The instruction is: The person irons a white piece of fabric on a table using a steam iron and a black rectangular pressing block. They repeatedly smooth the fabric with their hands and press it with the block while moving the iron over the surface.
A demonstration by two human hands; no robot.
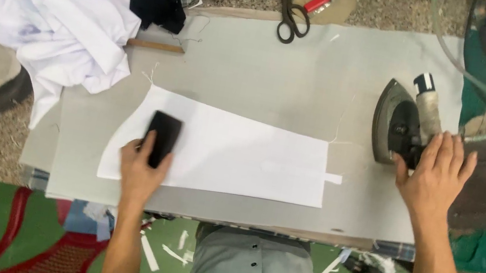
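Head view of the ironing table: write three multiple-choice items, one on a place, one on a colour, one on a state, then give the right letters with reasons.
1. Where do the scissors lie?
A. at the table's far edge, beyond the grey pad
B. on the white fabric piece
C. on the floor

2. What colour is the block under the left hand?
A. red
B. black
C. yellow

3. How does the iron stand?
A. flat on the white piece
B. lifted in the air
C. tipped up on its side at the pad's right end

Answers: 
1 A, they lie past the grey pad. 
2 B, the block on the white fabric piece is black. 
3 C, its soleplate faces sideways while the right hand touches the handle.
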